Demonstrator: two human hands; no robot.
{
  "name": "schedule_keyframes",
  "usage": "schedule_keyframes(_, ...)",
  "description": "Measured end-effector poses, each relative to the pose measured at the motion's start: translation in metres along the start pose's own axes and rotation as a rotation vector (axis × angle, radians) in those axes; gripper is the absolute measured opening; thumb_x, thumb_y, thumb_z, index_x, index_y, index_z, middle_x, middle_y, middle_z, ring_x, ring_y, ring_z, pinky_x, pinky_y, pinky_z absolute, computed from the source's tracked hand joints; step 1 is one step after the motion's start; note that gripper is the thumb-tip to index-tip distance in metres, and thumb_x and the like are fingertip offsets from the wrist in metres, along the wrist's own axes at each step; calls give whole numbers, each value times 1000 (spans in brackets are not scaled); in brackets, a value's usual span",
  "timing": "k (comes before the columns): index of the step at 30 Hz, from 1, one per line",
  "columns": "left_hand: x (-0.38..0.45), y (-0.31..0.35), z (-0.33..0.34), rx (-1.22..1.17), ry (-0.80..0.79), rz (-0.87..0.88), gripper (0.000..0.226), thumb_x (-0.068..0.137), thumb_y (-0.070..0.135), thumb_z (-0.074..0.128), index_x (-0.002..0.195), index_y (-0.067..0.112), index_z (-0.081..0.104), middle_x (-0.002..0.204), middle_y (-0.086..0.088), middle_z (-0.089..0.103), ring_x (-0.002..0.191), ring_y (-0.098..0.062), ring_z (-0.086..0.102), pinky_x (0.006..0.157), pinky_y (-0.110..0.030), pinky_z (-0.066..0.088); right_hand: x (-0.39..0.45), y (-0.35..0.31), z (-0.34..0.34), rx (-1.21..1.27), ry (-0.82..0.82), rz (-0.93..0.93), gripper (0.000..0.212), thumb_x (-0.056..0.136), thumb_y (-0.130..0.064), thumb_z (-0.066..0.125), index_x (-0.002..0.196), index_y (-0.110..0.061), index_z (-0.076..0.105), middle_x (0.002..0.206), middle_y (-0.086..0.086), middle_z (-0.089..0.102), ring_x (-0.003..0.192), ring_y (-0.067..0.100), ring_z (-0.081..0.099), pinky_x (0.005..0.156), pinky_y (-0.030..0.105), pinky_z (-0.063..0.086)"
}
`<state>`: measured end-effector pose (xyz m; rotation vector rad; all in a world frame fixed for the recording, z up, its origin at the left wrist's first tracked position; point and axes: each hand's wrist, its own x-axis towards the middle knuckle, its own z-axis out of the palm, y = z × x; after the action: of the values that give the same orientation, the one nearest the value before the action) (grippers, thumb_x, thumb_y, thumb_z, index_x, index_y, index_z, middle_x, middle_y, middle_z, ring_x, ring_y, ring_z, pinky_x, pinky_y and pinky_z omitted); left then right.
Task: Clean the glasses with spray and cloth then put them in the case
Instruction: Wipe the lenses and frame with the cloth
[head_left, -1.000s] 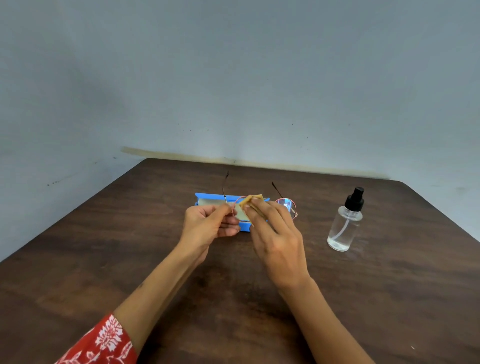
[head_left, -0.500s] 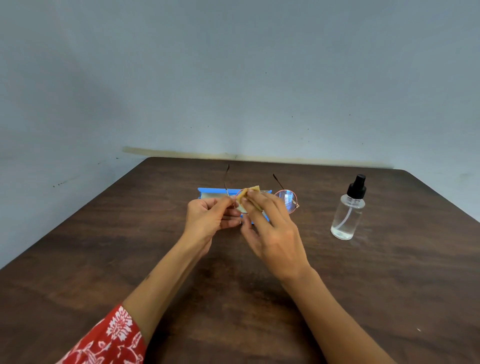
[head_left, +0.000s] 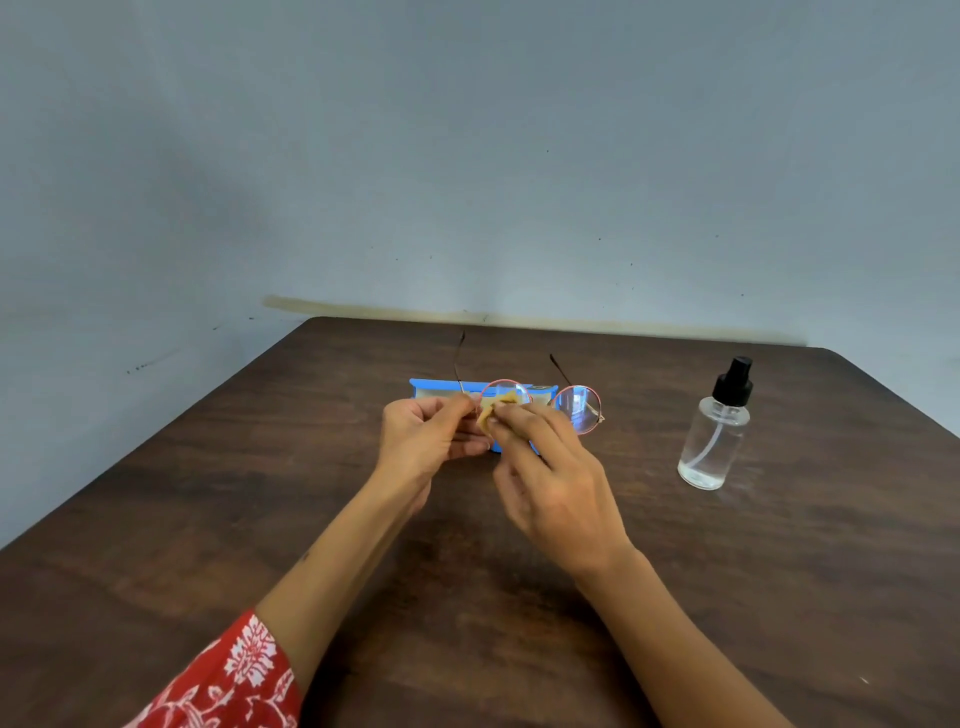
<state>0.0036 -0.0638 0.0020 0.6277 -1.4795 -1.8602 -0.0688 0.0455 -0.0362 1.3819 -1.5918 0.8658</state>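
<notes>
Midair — glasses (head_left: 576, 408), table (head_left: 779, 571) edges far

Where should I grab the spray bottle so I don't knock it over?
Grip the spray bottle round the middle of its clear round body, below the black nozzle cap. It stands upright on the table, apart from the glasses and both hands, so probably come in from the right side with the right hand once it lets go of the cloth.
</notes>
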Motion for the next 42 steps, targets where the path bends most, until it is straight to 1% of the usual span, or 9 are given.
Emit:
schedule_keyframes(6, 0, -2, 1, 39, 1, -13, 21, 87, 7, 61, 69, -2, 65, 50, -6, 62, 44, -13, 61, 46, -18, 52, 0, 6, 2, -91, 90, 95, 25, 90, 5, 47, 107, 9, 66, 110, 21, 64, 103, 30, 58, 90, 34, 48)
schedule_keyframes(11, -1, -1, 0, 22, -14, 2, 20, 87, 4, 60, 69, 1, 67, 50, -4, 63, 44, -10, 60, 45, -18, 51, -2, -2, 2, -7, -9, -12, 28, 84, 2, 49, 104, 6, 68, 106, 18, 66, 101, 29, 58, 93, 35, 47)
schedule_keyframes(14, 1, 0, -2, 26, 13, -12, 21, 87, 6, 60, 68, -2, 64, 48, -5, 61, 42, -12, 61, 44, -17, 51, -4, 4, 0, -25, 26, 48, 28, 82, 6, 50, 103, 7, 67, 106, 18, 65, 102, 27, 57, 92, 34, 47)
schedule_keyframes(17, 1, -1, -2, 33, 8, -20, 21, 88, 7, 60, 69, -2, 64, 49, -6, 61, 42, -13, 60, 44, -17, 51, -3, 7, 3, -76, 92, 112, 31, 90, 6, 40, 110, 10, 64, 114, 20, 61, 110, 29, 53, 96, 33, 45)
schedule_keyframes(21, 1, -1, -2, 23, -2, -14, 20, 88, 5, 59, 70, -1, 65, 50, -7, 61, 42, -11, 60, 44, -17, 51, -3, -2, 7, -40, 41, 33, 39, 96, 0, 29, 111, 9, 64, 115, 20, 62, 110, 31, 56, 96, 36, 46)
schedule_keyframes(25, 2, -1, -5, 35, 13, -9, 20, 88, 6, 60, 70, -2, 64, 49, -6, 61, 41, -12, 60, 43, -17, 50, -5, 0, 5, 7, 31, 21, 38, 94, -2, 31, 105, 7, 67, 107, 18, 65, 103, 29, 57, 94, 35, 47)
schedule_keyframes(29, 0, -2, -2, 60, 1, -8, 21, 88, 7, 60, 70, -2, 65, 47, -5, 61, 41, -13, 60, 44, -17, 51, -4, 5, 6, -60, 103, 129, 32, 92, 4, 38, 111, 9, 63, 115, 20, 61, 109, 29, 55, 94, 33, 46)
schedule_keyframes(37, 3, -2, -5, 57, 32, -2, 20, 88, 5, 59, 70, -2, 65, 49, -6, 61, 41, -12, 60, 43, -17, 50, -6, 2, 8, -50, 42, 41, 28, 86, 4, 46, 103, 7, 68, 107, 18, 66, 104, 27, 56, 92, 35, 48)
schedule_keyframes(42, 1, -4, -2, 79, 13, -16, 19, 87, 8, 62, 70, 2, 66, 53, -7, 64, 46, -13, 63, 46, -19, 52, -4, 4, 5, -92, 27, 112, 37, 99, -7, 32, 119, 5, 60, 121, 19, 59, 115, 29, 52, 90, 34, 48)
